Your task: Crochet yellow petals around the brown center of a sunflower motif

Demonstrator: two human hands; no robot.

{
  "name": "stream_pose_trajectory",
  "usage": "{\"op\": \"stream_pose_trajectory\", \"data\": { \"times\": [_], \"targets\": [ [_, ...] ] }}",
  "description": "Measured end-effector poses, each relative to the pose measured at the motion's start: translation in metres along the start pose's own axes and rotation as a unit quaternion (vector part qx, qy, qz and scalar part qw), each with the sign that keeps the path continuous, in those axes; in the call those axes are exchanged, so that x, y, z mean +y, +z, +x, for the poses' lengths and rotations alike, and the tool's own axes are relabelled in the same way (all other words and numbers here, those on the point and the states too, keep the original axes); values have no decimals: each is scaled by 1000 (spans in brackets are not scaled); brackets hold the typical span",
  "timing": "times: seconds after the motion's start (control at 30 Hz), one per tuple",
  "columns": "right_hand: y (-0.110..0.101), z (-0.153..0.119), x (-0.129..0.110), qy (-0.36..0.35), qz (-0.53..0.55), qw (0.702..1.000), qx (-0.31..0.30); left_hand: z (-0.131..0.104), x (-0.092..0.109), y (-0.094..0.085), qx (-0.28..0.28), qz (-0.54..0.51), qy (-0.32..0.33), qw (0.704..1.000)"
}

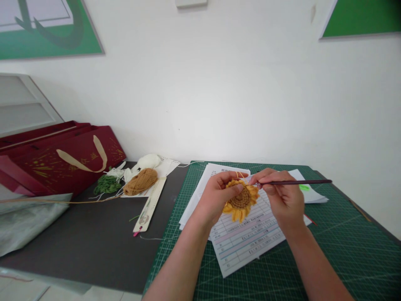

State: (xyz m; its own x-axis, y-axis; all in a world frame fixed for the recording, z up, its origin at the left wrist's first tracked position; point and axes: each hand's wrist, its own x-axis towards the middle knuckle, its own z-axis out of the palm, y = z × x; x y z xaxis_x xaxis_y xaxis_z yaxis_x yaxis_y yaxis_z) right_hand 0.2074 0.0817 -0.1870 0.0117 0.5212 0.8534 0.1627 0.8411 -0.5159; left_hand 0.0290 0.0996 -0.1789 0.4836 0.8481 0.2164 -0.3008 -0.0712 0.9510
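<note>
A crocheted sunflower (241,200) with a brown centre and yellow petals is pinched in my left hand (219,193), its thumb lying across the upper part. Yellow yarn (239,174) loops over a finger of that hand. My right hand (283,194) grips a crochet hook (300,182) with a long dark handle, held nearly level. The hook's metal tip meets the flower's upper right edge, close to my right fingertips. Exactly how the tip sits in the stitches is too small to tell. Both hands are above printed sheets (250,238).
The sheets lie on a green cutting mat (332,246). To the left are a brown yarn skein (140,182), green yarn (107,184), white yarn (149,161) and a ruler (150,207). A red gift bag (81,154) stands against the wall. More papers (316,197) lie at right.
</note>
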Motion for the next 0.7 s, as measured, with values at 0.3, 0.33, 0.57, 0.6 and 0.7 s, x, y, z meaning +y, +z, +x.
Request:
{"op": "stream_pose_trajectory", "data": {
  "times": [0.3,0.33,0.57,0.6,0.7],
  "targets": [
    [0,-5,1,-111,-115,986,-37,0,1,2,8,-8,11,1000],
    [0,-5,0,-118,-126,984,-40,0,1,2,7,-10,11,1000],
    [3,-7,1,-156,-167,973,-30,2,-1,4,10,-22,13,1000],
    [4,-8,1,-158,-171,972,-27,2,-2,4,11,-24,14,1000],
    [5,-9,3,-162,-177,971,-17,2,-3,6,15,-31,17,999]
  ]
}}
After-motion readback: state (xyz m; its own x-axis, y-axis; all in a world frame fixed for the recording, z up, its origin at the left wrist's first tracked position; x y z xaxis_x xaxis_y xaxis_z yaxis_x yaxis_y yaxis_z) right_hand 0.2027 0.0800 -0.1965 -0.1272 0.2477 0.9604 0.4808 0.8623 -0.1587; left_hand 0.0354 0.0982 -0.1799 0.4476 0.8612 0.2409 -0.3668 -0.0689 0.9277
